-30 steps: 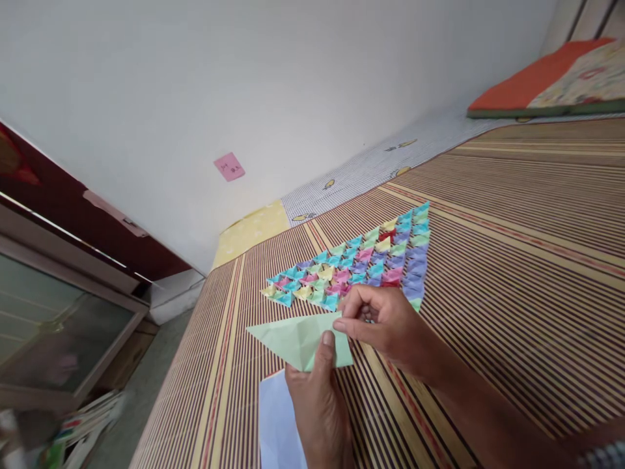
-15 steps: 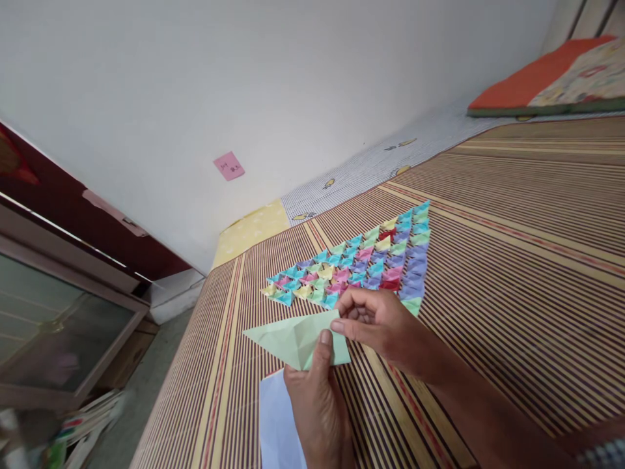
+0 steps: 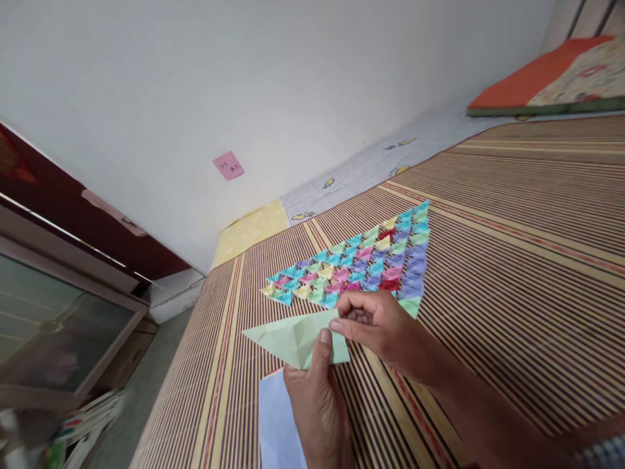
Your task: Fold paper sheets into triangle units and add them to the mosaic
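A pale green sheet of paper [image 3: 288, 339], creased and partly folded to a point on its left, is held up between both hands. My left hand [image 3: 319, 410] grips its lower edge, thumb on the front face and fingers behind, out of sight. At the upper right corner, my right hand [image 3: 378, 322] pinches the paper between thumb and forefinger. Just beyond are several rows of small folded paper pieces [image 3: 361, 260] in blue, green, pink, yellow, purple and red. Beneath my left hand lies a pale blue paper sheet [image 3: 278, 417], partly covered by it.
A striped mat [image 3: 512, 260] covers the bed surface. Along the wall runs a checked cloth [image 3: 336, 185] beside a yellow cloth [image 3: 254, 231]. A folded orange quilt [image 3: 527, 78] lies at the far right. A pink note [image 3: 228, 166] is on the wall. A glass-fronted cabinet [image 3: 63, 326] stands left.
Almost nothing differs. Both hands keep their hold on the pale green paper, with only a very slight shift of hands and paper.
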{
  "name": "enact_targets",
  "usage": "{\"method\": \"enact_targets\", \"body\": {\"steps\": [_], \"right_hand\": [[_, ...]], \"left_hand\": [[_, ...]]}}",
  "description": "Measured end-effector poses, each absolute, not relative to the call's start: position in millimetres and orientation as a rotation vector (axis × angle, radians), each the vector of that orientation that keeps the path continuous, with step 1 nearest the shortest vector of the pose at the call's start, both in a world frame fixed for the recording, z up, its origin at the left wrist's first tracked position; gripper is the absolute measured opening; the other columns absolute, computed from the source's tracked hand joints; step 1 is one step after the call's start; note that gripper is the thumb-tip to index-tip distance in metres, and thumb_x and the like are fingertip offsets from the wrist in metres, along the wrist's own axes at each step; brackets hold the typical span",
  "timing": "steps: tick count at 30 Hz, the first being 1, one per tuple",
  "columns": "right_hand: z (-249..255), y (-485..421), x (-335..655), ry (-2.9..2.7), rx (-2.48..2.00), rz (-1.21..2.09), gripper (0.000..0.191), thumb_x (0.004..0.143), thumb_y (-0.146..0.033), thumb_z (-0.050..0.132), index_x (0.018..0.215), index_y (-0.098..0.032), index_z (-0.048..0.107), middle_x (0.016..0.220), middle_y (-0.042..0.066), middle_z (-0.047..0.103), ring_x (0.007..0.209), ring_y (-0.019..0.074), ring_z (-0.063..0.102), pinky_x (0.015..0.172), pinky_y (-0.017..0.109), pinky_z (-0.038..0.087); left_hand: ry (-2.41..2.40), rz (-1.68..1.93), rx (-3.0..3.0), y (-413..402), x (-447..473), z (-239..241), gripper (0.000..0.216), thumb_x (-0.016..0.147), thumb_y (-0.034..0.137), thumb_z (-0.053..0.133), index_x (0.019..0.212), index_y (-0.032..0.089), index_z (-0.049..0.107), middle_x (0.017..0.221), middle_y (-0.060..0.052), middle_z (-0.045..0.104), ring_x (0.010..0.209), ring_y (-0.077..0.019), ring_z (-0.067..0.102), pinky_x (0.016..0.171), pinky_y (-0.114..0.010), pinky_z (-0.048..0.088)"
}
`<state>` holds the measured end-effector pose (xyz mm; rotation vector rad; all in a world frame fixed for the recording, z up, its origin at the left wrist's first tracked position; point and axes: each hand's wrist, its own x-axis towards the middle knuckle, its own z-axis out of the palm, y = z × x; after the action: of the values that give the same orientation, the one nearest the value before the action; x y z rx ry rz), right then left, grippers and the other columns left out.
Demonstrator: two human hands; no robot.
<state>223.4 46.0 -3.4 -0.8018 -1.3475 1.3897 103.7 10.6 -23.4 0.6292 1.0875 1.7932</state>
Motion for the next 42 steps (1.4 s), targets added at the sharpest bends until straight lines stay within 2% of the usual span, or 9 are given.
{"method": "enact_targets", "body": {"steps": [7,15,20,25,29,32,34,39,42], "right_hand": [[-7.6,35.9,200.1,-1.397,-0.922,0.920,0.024,0.097,-0.031,0.051,0.075,-0.021,0.050,0.066,-0.003,0.047,0.062,0.0139,0.046,0.058,0.026,0.037],[-13.1,34.9,192.6,-1.239,-1.011,0.705,0.021,0.099,-0.031,0.051,0.080,-0.023,0.053,0.064,-0.003,0.053,0.055,0.0140,0.049,0.053,0.025,0.038],[-14.6,36.2,195.2,-1.187,-1.009,0.719,0.020,0.098,-0.033,0.053,0.082,-0.022,0.055,0.067,-0.002,0.057,0.058,0.0147,0.052,0.054,0.026,0.041],[-15.9,42.9,204.7,-1.100,-1.034,0.711,0.022,0.097,-0.035,0.054,0.080,-0.022,0.055,0.067,-0.001,0.057,0.059,0.0159,0.054,0.053,0.026,0.041],[-14.4,48.3,216.3,-1.049,-1.040,0.677,0.022,0.096,-0.036,0.057,0.079,-0.022,0.056,0.064,-0.002,0.055,0.056,0.0152,0.051,0.051,0.026,0.039],[-12.6,46.3,214.9,-1.118,-1.021,0.694,0.021,0.096,-0.035,0.056,0.079,-0.022,0.056,0.065,-0.001,0.056,0.057,0.0150,0.051,0.052,0.026,0.039],[-11.6,43.7,210.1,-1.201,-0.995,0.725,0.021,0.097,-0.034,0.055,0.079,-0.022,0.055,0.065,-0.002,0.055,0.057,0.0145,0.050,0.053,0.026,0.038],[-11.2,44.2,203.0,-1.226,-0.862,1.003,0.023,0.096,-0.036,0.058,0.078,-0.021,0.054,0.067,-0.004,0.050,0.061,0.0134,0.048,0.055,0.024,0.039],[-12.9,46.2,204.4,-1.296,-0.714,1.356,0.022,0.091,-0.037,0.065,0.081,-0.020,0.058,0.070,-0.004,0.053,0.066,0.0141,0.051,0.059,0.024,0.042]], "left_hand": [[1.107,1.800,0.613,9.2,106.9,-22.8,0.046,0.070,0.018,0.087,0.114,0.016,0.073,0.107,-0.008,0.079,0.104,-0.0263,0.073,0.095,-0.037,0.054],[1.086,1.816,0.548,8.8,104.7,-21.7,0.033,0.064,0.032,0.093,0.088,0.015,0.078,0.085,-0.007,0.079,0.078,-0.0188,0.074,0.077,-0.028,0.056],[1.120,1.842,0.555,9.1,104.3,-22.9,0.031,0.059,0.034,0.095,0.073,0.015,0.075,0.068,-0.001,0.074,0.060,-0.0104,0.065,0.062,-0.020,0.052],[1.218,1.892,0.649,10.4,92.1,-24.7,0.027,0.068,0.037,0.090,0.075,0.015,0.075,0.066,-0.002,0.072,0.060,-0.0098,0.063,0.061,-0.020,0.050],[1.207,1.882,0.615,11.8,85.8,-21.5,0.029,0.075,0.042,0.084,0.088,0.017,0.077,0.086,-0.005,0.075,0.073,-0.0144,0.070,0.056,-0.020,0.048],[1.123,1.734,0.648,10.7,95.9,-19.5,0.034,0.068,0.036,0.089,0.093,0.016,0.077,0.089,-0.006,0.075,0.070,-0.0142,0.068,0.052,-0.020,0.047],[1.060,1.726,0.614,9.0,105.5,-19.1,0.037,0.065,0.032,0.092,0.096,0.016,0.078,0.086,-0.006,0.076,0.069,-0.0136,0.068,0.057,-0.021,0.050],[1.001,1.787,0.497,6.1,113.1,-18.2,0.038,0.068,0.025,0.091,0.103,0.019,0.078,0.100,-0.007,0.079,0.094,-0.0199,0.074,0.090,-0.031,0.056],[1.019,1.838,0.466,6.8,106.5,-18.6,0.037,0.070,0.024,0.089,0.105,0.019,0.078,0.101,-0.007,0.079,0.098,-0.0203,0.073,0.092,-0.031,0.055]]}}
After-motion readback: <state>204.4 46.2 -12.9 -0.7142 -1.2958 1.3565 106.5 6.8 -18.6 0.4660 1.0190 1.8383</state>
